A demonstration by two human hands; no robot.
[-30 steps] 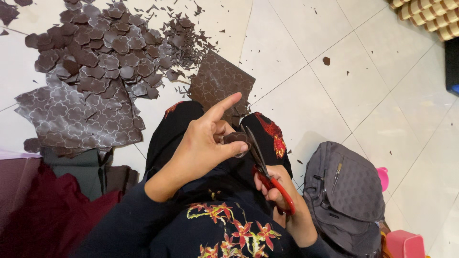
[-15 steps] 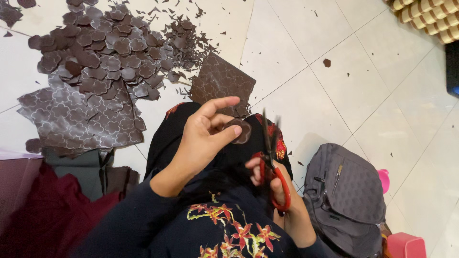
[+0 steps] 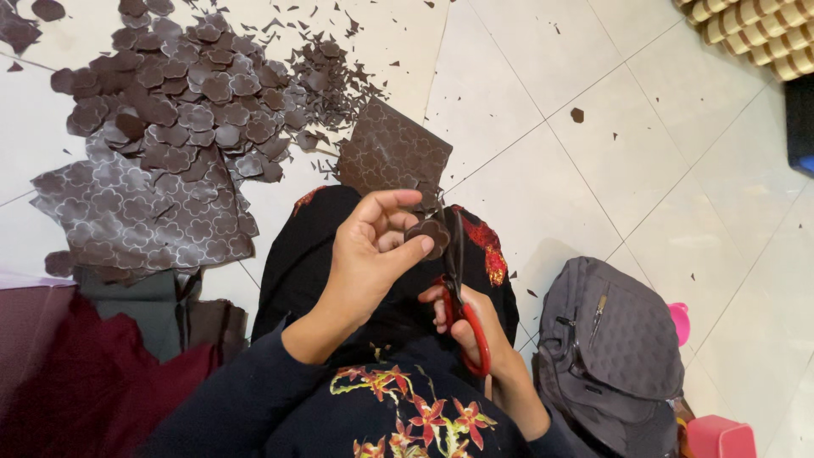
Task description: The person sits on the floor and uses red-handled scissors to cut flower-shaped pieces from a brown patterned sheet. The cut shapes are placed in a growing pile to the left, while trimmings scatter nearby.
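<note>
Over the lap, above a black garment with red flowers, the left hand (image 3: 369, 254) pinches a small brown flower-shaped piece (image 3: 428, 235) between thumb and fingers (image 3: 392, 202), the other fingers curled round it. Just beside it the right hand (image 3: 466, 326) grips scissors (image 3: 458, 288) with red handles, its fingers through the loops; the dark blades point up and meet the edge of the piece. Whether the blades are parted or closed cannot be told.

Beyond the hands, a square brown sheet (image 3: 392, 153) with a printed flower pattern lies on the white tiled floor (image 3: 577, 170), touching the knee. Toward the upper left of the floor sits a heap of cut flower pieces (image 3: 186, 110), and thin brown scraps (image 3: 335, 76) are strewn between the heap and the square sheet. Below the heap, partly under it, lies a larger patterned sheet (image 3: 136, 220). Folded dark red and grey cloth (image 3: 93, 365) is at the lower left. A grey backpack (image 3: 610, 356) rests on the floor near the right elbow, with something pink (image 3: 721, 437) just beside it at the lower right. A woven basket (image 3: 755, 34) shows at the upper right corner.
</note>
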